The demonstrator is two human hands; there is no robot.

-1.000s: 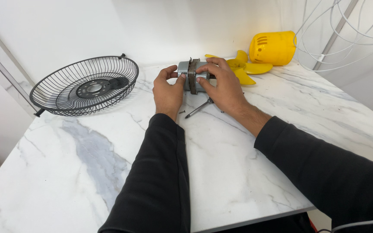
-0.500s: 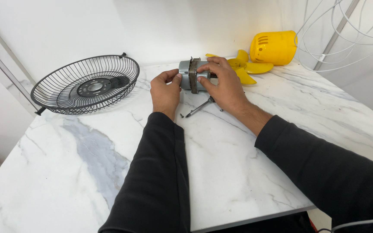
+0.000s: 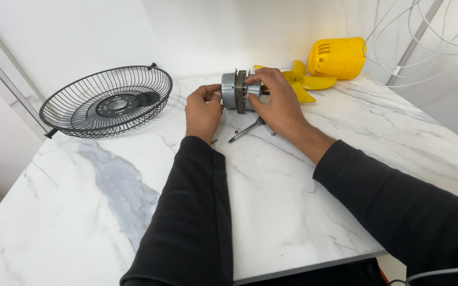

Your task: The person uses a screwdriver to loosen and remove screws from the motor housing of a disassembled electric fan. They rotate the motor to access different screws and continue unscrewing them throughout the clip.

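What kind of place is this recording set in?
Probably a home or small workshop corner used for appliance repair: a marble-look table against a white wall holds a fan motor, a black wire fan guard, yellow fan blades and a screwdriver.

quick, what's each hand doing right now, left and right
Left hand: fingers closed on the grey end of the fan motor.
Right hand: fingers closed over the motor's other end, holding it.

White marble surface (image 3: pixel 292 212): grey metal motor (image 3: pixel 239 91) stood on it, gripped by left hand (image 3: pixel 202 110) and right hand (image 3: pixel 275 100). Screwdriver (image 3: pixel 246 130) lay just below the motor. Black wire fan guard (image 3: pixel 107 101) at left; yellow fan blade (image 3: pixel 303 82) and yellow housing (image 3: pixel 337 57) behind.
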